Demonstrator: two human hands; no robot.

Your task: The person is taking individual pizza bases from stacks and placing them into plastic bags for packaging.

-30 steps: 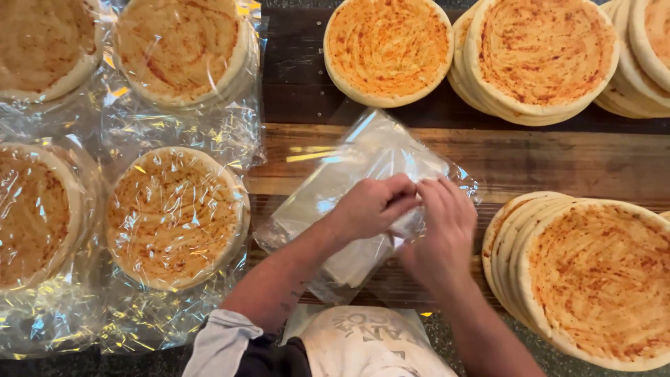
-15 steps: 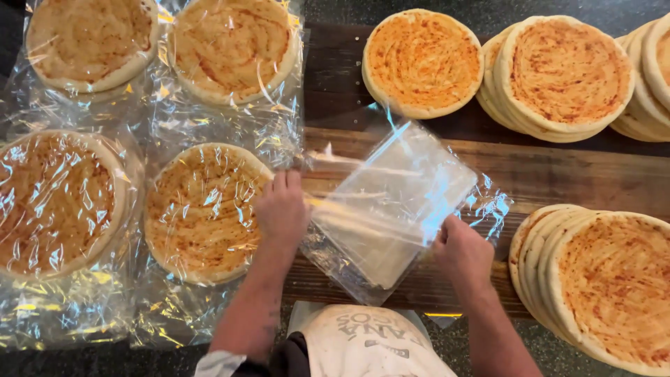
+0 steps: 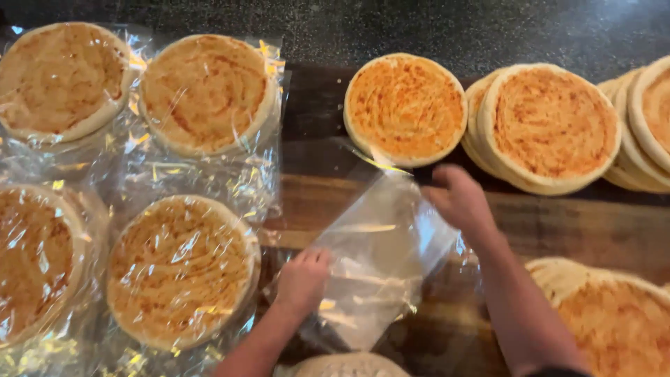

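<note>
You hold an empty clear bag (image 3: 380, 262) with both hands' fingers: four flatbreads left of it are bagged, stacks right remain bare.

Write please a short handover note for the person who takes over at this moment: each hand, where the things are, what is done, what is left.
Left hand: holds the lower left edge of the clear plastic bag, which lies on the wooden board.
Right hand: at the bag's upper right side, near the single bare flatbread.
Done: four bagged flatbreads lie on the left.
Left: the bag holds nothing yet; the single flatbread and the bare stacks on the right are unbagged.
</note>
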